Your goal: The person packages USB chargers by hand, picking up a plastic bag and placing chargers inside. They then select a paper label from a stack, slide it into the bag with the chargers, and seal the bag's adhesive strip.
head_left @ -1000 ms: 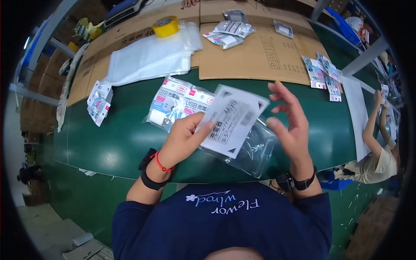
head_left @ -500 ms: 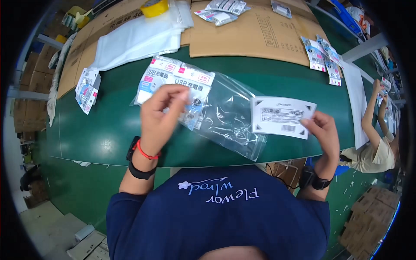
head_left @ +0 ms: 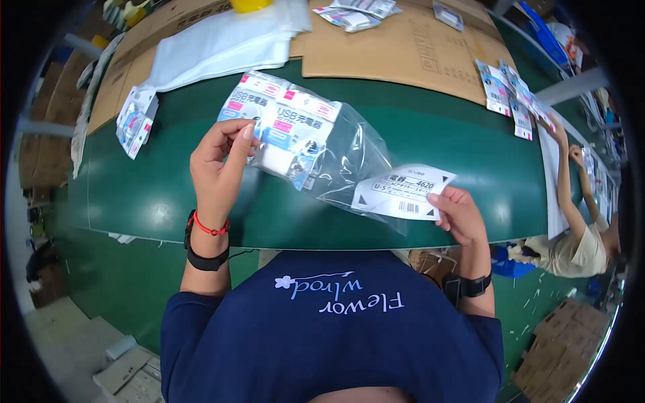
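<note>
left hand [head_left: 218, 164] raised over the green table [head_left: 154, 201], fingers pinched on the left end of a clear plastic bag [head_left: 316, 151]. the bag is held above the table, near its front edge, and holds white boxed items with pink and blue label patches. right hand [head_left: 460, 215] grips a white label card [head_left: 403, 191] with black print and dark corner marks, touching the bag's right end.

behind: flat brown cardboard sheet [head_left: 403, 47] across the far side, a stack of white bags [head_left: 215, 43] on its left part, small printed packets [head_left: 134, 124] at the table's left end, more packets [head_left: 507, 94] at far right. another person's arm [head_left: 568, 195] lies at the right rim. bare green surface shows below and right of the bag.
</note>
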A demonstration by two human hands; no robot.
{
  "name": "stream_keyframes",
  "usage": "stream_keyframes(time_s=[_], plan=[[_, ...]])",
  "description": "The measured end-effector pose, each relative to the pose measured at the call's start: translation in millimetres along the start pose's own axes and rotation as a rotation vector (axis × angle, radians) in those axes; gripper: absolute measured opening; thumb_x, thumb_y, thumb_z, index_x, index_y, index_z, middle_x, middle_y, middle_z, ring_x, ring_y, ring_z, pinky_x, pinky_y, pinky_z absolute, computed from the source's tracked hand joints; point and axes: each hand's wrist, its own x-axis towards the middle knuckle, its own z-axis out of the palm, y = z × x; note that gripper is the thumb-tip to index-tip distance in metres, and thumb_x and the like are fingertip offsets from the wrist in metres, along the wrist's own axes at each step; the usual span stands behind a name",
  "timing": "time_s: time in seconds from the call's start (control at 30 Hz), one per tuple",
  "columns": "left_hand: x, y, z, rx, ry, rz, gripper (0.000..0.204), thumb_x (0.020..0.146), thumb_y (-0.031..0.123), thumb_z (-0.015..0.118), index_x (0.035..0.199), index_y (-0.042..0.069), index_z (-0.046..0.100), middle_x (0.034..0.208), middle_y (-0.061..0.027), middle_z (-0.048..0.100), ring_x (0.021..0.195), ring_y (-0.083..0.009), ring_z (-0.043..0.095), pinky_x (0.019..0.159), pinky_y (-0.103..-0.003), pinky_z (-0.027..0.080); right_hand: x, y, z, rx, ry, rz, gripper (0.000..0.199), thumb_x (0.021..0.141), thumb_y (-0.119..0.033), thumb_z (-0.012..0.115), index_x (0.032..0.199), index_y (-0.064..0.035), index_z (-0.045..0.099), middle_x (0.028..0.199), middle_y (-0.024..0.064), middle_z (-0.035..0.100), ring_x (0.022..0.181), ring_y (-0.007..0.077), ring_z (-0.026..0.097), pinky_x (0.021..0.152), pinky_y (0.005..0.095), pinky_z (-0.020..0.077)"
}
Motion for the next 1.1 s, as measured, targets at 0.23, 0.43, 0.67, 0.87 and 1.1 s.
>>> stream_keyframes(time_s=[0.23, 0.43, 0.67, 0.87, 1.1], plan=[[-11, -11, -19, 0.028, 0.067, -0.040, 0.015, 0.091, 0.010, 0.061, 0.100, -0.002, 0.064, 0.084, -0.0041, 0.065, 0.074, -0.0073, 0.060, 0.066, -0.020, 0.047, -4, -20, -1, -0.036, -0.002, 0.034, 0.019, 0.088, -0.015, 0.064, 0.094, 0.0031, 0.065, 0.069, 0.0038, 0.065, 0.043, 0.0031, 0.051, 0.036, 0.0139, 0.0369], [-8, -18, -16, 0.026, 0.062, -0.045, 0.015, 0.091, 0.010, 0.060, 0.099, -0.002, 0.064, 0.082, -0.0043, 0.065, 0.073, -0.0075, 0.060, 0.065, -0.021, 0.047, -24, -4, -55, -0.106, 0.143, 0.009, 0.020, 0.089, -0.016, 0.063, 0.093, 0.0030, 0.065, 0.068, 0.0042, 0.065, 0.041, 0.0035, 0.050, 0.035, 0.0145, 0.0359], [-5, -18, -6, 0.035, 0.001, -0.014, 0.014, 0.091, 0.009, 0.060, 0.099, -0.002, 0.064, 0.081, -0.0046, 0.065, 0.072, -0.0074, 0.059, 0.065, -0.020, 0.047, -45, 10, -50, 0.004, 0.078, 0.136, 0.020, 0.090, -0.017, 0.062, 0.093, 0.0028, 0.065, 0.069, 0.0038, 0.065, 0.041, 0.0038, 0.050, 0.035, 0.0145, 0.0355], [-8, -18, -4, 0.045, 0.005, -0.016, 0.014, 0.091, 0.009, 0.060, 0.099, -0.002, 0.064, 0.082, -0.0047, 0.065, 0.071, -0.0071, 0.058, 0.065, -0.020, 0.046, -21, 4, -8, 0.202, 0.053, 0.068, 0.023, 0.091, -0.018, 0.061, 0.100, 0.0035, 0.063, 0.076, 0.0046, 0.067, 0.046, 0.0038, 0.053, 0.036, 0.0149, 0.0375], [-9, -13, -6, 0.052, 0.009, -0.024, 0.013, 0.091, 0.008, 0.060, 0.097, -0.002, 0.065, 0.079, -0.0038, 0.065, 0.069, -0.0065, 0.058, 0.064, -0.020, 0.046, 8, 0, 29, 0.220, -0.018, -0.004, 0.024, 0.093, -0.017, 0.059, 0.106, 0.0027, 0.061, 0.081, 0.0048, 0.067, 0.052, 0.0044, 0.056, 0.041, 0.0153, 0.0424]])
